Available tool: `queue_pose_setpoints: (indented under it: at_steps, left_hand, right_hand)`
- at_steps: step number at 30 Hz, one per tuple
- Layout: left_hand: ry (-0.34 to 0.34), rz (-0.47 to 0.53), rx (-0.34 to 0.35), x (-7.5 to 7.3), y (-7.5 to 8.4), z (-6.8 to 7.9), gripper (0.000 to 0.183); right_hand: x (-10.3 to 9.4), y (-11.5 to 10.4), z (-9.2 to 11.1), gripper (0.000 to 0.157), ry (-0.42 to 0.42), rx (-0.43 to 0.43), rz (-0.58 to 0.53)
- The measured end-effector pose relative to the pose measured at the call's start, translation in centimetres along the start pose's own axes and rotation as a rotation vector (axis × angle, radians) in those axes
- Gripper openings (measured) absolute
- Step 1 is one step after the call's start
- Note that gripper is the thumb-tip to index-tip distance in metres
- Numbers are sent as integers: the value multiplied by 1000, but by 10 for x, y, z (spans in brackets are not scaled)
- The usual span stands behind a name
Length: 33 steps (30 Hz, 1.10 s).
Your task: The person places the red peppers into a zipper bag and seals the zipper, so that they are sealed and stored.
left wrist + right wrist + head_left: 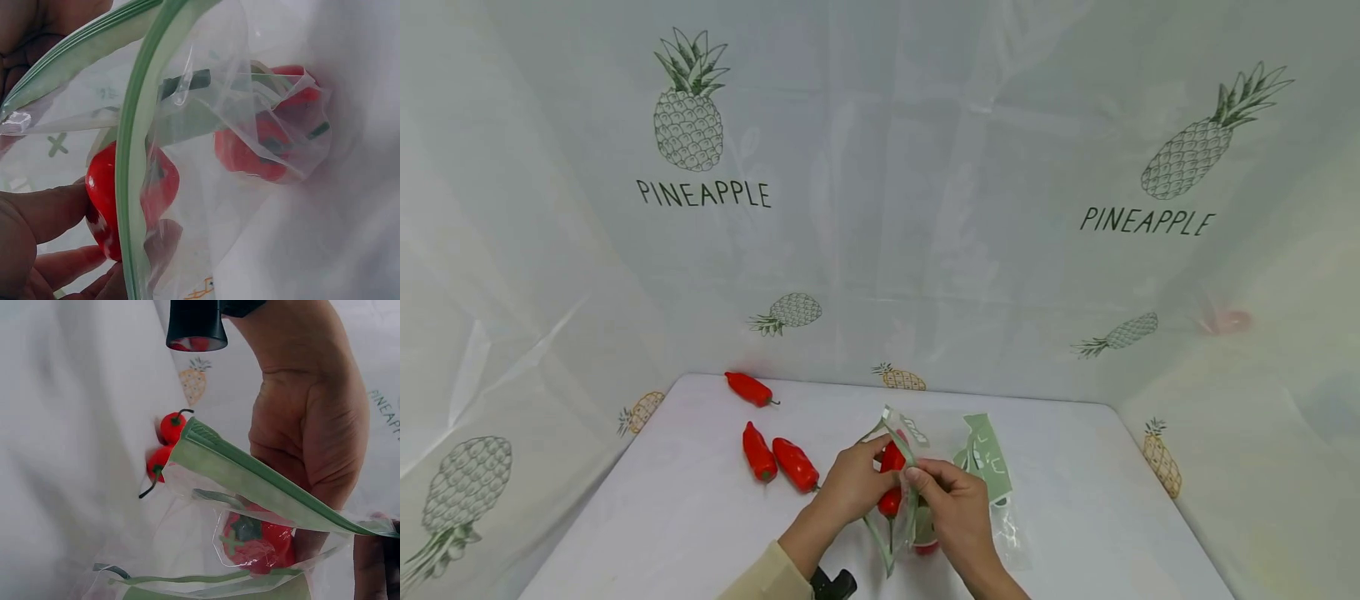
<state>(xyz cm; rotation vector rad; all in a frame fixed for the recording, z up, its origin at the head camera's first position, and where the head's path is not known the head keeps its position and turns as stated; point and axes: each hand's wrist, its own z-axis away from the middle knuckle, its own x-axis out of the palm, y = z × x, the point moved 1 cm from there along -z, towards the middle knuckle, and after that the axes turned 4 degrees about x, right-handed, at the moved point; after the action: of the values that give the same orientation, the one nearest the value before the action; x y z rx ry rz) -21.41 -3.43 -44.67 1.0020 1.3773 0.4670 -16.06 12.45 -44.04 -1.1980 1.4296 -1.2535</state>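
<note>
My left hand grips a red pepper, its green stem hanging down toward me. This pepper is within the mouth of a clear zip bag with green zip edges. In the right wrist view the held pepper shows between the two parted edges, partly behind the plastic. My right hand pinches one green edge between thumb and fingers. Deeper in the bag, more red pepper shows blurred through the film; how many is hard to tell.
Left of the bag lie two red peppers side by side, with another red pepper farther back. A flat clear plastic piece with a green printed panel lies right of the bag. A black device sits at my left wrist.
</note>
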Motion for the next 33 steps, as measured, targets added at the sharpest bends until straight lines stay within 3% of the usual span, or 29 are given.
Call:
queue_pose_setpoints:
  at_steps: [13, 23, 30, 33]
  left_hand:
    - [-5, -7, -8, 3, -3, -4, 60]
    - [1, 46, -16, 5, -4, -3, 61]
    - [43, -86, -68, 7, -9, -5, 65]
    - [26, -78, -71, 7, -9, -4, 66]
  right_hand:
    - [0, -2, -3, 19, 12, -4, 1]
    - [-3, -7, -7, 22, 54, 51, 18]
    - [-10, -14, -14, 22, 99, 142, -20]
    - [-8, -16, -14, 21, 99, 176, -46]
